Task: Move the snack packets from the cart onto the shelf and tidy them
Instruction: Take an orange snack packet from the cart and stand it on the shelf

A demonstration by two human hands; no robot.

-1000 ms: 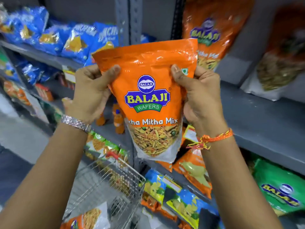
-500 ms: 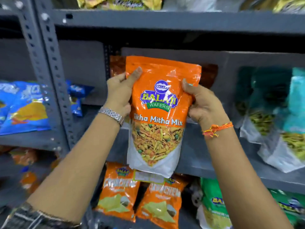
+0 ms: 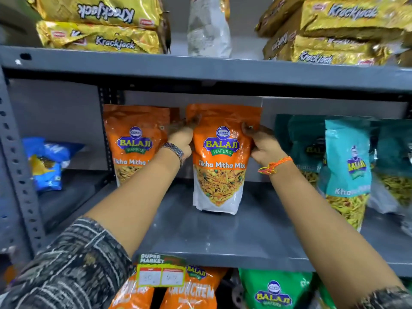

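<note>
- Orange Tikha Mitha Mix packet (image 3: 133, 143) stands at the left of the grey shelf (image 3: 223, 237).
- Left hand (image 3: 181, 139) pinches the held packet (image 3: 220, 161) by its left edge; it stands upright on the shelf.
- Right hand (image 3: 264, 144) grips its right edge.
- Teal packets (image 3: 346, 166) stand near, rightward.

Bright, even light from above; glare streaks the gold foil biscuit packs (image 3: 100, 25) and the glossy orange snack pouch (image 3: 220, 157). Deep shadow under the grey metal upper shelf (image 3: 200, 70). Wide-angle bending and blur soften the edges.
</note>
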